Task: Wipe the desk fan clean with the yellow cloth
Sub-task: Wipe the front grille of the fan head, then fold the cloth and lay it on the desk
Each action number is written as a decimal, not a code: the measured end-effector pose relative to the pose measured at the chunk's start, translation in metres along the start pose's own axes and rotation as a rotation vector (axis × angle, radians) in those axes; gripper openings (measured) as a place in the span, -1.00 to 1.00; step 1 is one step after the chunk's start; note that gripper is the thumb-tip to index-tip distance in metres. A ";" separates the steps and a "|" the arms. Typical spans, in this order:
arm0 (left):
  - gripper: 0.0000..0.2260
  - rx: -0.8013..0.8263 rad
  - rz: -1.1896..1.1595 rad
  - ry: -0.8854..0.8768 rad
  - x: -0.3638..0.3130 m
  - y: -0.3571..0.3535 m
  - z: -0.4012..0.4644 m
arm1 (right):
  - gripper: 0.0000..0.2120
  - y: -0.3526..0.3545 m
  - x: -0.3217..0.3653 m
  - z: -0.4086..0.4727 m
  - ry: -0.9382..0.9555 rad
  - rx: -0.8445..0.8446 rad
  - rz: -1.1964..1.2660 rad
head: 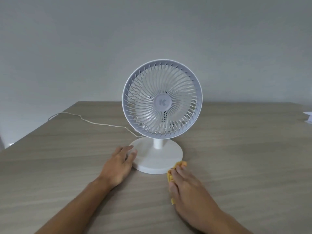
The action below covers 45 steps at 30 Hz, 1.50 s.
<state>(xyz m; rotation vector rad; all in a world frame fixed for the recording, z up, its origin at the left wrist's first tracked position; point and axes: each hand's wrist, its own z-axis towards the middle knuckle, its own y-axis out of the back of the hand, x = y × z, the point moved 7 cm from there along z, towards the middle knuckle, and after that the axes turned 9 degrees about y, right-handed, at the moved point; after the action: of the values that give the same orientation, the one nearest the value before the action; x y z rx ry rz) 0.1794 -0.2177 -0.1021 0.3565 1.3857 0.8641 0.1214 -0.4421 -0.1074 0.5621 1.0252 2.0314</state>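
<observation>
A white desk fan stands upright on the wooden table, its round grille facing me and its round base in front of my hands. My left hand rests on the table with fingertips touching the base's left edge, holding nothing. My right hand lies flat over the yellow cloth, pressing it onto the table at the front right rim of the base. Most of the cloth is hidden under that hand; only its edges show.
The fan's white cord trails from behind the base to the table's left edge. A white object lies at the far right edge of the wooden table. A plain grey wall stands behind.
</observation>
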 end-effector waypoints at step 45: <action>-0.35 -0.094 -0.477 0.116 0.023 0.040 -0.028 | -0.45 0.003 0.055 0.007 0.378 0.359 0.310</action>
<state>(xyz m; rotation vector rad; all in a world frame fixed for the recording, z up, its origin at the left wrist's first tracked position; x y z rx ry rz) 0.1390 -0.1827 -0.0965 -0.0997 1.4501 0.5568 0.0921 -0.3959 -0.0988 0.5573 1.6358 2.2935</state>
